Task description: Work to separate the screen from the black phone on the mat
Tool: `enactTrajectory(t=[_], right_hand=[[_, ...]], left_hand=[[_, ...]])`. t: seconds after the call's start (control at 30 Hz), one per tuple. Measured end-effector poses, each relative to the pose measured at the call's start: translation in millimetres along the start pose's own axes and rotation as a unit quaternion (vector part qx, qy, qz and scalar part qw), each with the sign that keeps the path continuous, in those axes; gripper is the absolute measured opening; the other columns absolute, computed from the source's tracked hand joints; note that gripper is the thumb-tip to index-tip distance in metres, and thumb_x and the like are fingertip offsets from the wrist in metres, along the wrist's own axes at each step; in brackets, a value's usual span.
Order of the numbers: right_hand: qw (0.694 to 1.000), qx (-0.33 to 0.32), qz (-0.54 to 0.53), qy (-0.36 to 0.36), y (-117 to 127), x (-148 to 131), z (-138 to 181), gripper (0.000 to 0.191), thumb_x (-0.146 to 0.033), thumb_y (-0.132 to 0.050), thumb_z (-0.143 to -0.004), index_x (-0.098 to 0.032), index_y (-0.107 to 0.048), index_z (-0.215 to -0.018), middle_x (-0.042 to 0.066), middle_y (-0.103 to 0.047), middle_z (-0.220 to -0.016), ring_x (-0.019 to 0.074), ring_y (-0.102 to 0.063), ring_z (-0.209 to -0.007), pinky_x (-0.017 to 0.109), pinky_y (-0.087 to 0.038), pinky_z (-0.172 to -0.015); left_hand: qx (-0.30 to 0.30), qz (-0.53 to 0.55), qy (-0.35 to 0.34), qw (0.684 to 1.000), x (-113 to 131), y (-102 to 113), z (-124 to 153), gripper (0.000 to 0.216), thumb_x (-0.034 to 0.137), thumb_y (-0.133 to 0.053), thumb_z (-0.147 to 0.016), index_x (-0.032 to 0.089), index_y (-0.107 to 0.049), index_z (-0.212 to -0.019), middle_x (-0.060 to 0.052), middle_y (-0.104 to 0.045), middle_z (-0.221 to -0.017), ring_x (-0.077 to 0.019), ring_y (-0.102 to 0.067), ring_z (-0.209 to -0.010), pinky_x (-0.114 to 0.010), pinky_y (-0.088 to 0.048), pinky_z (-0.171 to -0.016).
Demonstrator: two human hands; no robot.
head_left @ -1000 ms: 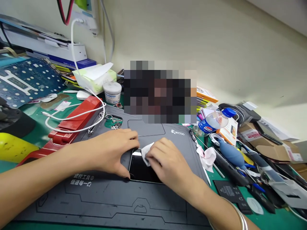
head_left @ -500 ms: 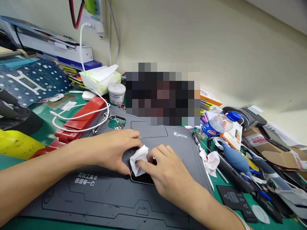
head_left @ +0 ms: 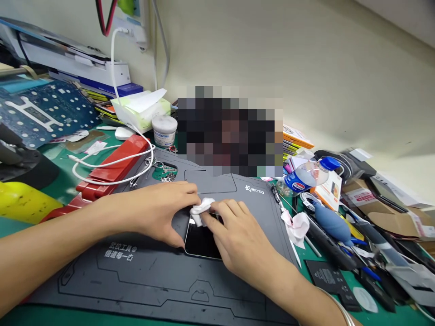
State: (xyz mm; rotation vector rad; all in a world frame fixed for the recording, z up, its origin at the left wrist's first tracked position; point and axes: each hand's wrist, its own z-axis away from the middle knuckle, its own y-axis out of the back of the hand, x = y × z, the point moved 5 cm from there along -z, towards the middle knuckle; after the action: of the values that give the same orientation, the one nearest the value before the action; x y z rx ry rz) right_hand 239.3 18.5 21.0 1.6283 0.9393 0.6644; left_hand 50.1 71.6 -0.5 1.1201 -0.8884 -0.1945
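Note:
A black phone [head_left: 200,242] lies screen up on a dark grey work mat [head_left: 152,276]. My left hand [head_left: 159,210] arches over the phone's left side, thumb at its near left corner and fingers at its far edge, pinning it. My right hand [head_left: 238,237] lies across the phone's right part and presses a small crumpled white wipe [head_left: 201,208] with its fingertips onto the screen's far left corner. Most of the phone's right half is hidden under that hand.
A red tool case [head_left: 112,170] with a white cable [head_left: 102,165], tissue pack [head_left: 141,111] and white jar [head_left: 164,130] sit at the left back. Right of the mat lie a used wipe [head_left: 297,226], a blue blower [head_left: 331,222], a bottle [head_left: 311,174], tools and boxes.
My right hand rubbed the wipe over the screen: from the far left corner toward the near left, then back up to the far corner. My left hand stayed in place.

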Motion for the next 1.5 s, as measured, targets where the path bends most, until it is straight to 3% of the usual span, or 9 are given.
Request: enactTrajectory(t=[0.07,0.17,0.33,0.47,0.67,0.8,1.07,1.27,1.5], right_hand=[[1.000,0.002,0.001,0.016,-0.1,-2.3,-0.7,0.039,0.002,-0.054,-0.106,-0.006,-0.080,-0.134,0.018,-0.084,-0.131,0.0315,-0.065,-0.119,0.046,-0.051,-0.100],[0.998,-0.014,-0.028,0.059,-0.3,-8.9,-0.3,0.031,-0.004,-0.056,-0.110,-0.013,-0.082,-0.125,0.011,-0.086,-0.134,0.0276,-0.067,-0.124,0.042,-0.053,-0.110],[0.998,-0.026,-0.033,0.051,7.5,-15.0,2.5,0.027,-0.009,-0.056,-0.115,-0.015,-0.082,-0.108,0.009,-0.084,-0.108,0.0278,-0.066,-0.101,0.044,-0.056,-0.098],[0.995,-0.066,-0.054,0.052,10.0,-24.1,3.8,0.019,-0.026,-0.065,-0.119,-0.017,-0.081,-0.114,0.009,-0.084,-0.113,0.0274,-0.068,-0.101,0.044,-0.058,-0.100],[0.999,-0.035,0.006,0.030,16.4,-21.3,0.7,0.021,-0.028,-0.066,-0.119,-0.014,-0.081,-0.122,0.011,-0.084,-0.110,0.0304,-0.071,-0.097,0.047,-0.059,-0.088],[0.999,-0.021,-0.001,0.036,20.8,-24.7,2.9,0.031,-0.036,-0.065,-0.121,-0.011,-0.082,-0.128,0.018,-0.088,-0.130,0.0334,-0.079,-0.120,0.047,-0.062,-0.111],[0.991,-0.127,-0.003,0.046,-3.9,-38.8,14.1,0.076,-0.063,-0.079,-0.112,-0.004,-0.072,-0.159,0.025,-0.077,-0.165,0.0379,-0.072,-0.157,0.046,-0.049,-0.140],[0.984,-0.175,-0.008,0.011,-13.2,-29.2,7.5,0.090,-0.058,-0.085,-0.109,-0.001,-0.059,-0.173,0.028,-0.064,-0.179,0.0438,-0.060,-0.170,0.060,-0.043,-0.146],[0.994,-0.111,0.018,0.004,6.3,-34.4,14.3,0.072,-0.057,-0.077,-0.113,-0.001,-0.071,-0.158,0.030,-0.077,-0.163,0.0455,-0.070,-0.156,0.062,-0.053,-0.137]], left_hand=[[0.005,-0.001,-0.002,1.000,-1.4,-0.6,0.1,0.062,0.036,-0.111,-0.071,0.023,-0.080,-0.124,-0.005,-0.077,-0.128,-0.0322,-0.078,-0.118,-0.039,-0.058,-0.097],[0.006,-0.002,-0.010,1.000,-1.8,-1.4,0.8,0.055,0.036,-0.107,-0.075,0.024,-0.081,-0.121,-0.004,-0.076,-0.122,-0.0305,-0.078,-0.112,-0.038,-0.057,-0.093],[0.008,-0.003,-0.010,1.000,-1.6,-0.3,1.1,0.056,0.038,-0.108,-0.073,0.024,-0.081,-0.121,-0.005,-0.077,-0.122,-0.0304,-0.078,-0.111,-0.037,-0.058,-0.092],[0.008,-0.007,-0.015,1.000,-1.3,-0.8,0.3,0.055,0.041,-0.106,-0.075,0.023,-0.081,-0.121,-0.006,-0.077,-0.124,-0.0318,-0.079,-0.111,-0.039,-0.060,-0.093],[0.013,-0.012,-0.018,1.000,-2.0,-1.1,0.3,0.056,0.043,-0.105,-0.076,0.022,-0.081,-0.121,-0.008,-0.078,-0.125,-0.0337,-0.079,-0.113,-0.041,-0.060,-0.094],[0.010,-0.013,-0.020,1.000,-1.3,-0.9,1.3,0.058,0.044,-0.104,-0.077,0.020,-0.081,-0.124,-0.009,-0.078,-0.125,-0.0344,-0.081,-0.114,-0.042,-0.062,-0.095],[0.004,-0.019,-0.002,1.000,0.8,-1.8,1.0,0.085,0.040,-0.109,-0.069,0.016,-0.078,-0.144,-0.012,-0.079,-0.133,-0.0377,-0.081,-0.123,-0.045,-0.065,-0.104],[-0.005,-0.021,0.009,1.000,2.4,-1.5,2.5,0.076,0.047,-0.105,-0.074,0.017,-0.080,-0.140,-0.015,-0.080,-0.134,-0.0415,-0.081,-0.124,-0.050,-0.066,-0.105],[0.004,-0.019,0.010,1.000,-3.1,-3.1,2.7,0.093,0.049,-0.110,-0.073,0.018,-0.075,-0.153,-0.016,-0.079,-0.144,-0.0425,-0.081,-0.133,-0.050,-0.067,-0.113]])
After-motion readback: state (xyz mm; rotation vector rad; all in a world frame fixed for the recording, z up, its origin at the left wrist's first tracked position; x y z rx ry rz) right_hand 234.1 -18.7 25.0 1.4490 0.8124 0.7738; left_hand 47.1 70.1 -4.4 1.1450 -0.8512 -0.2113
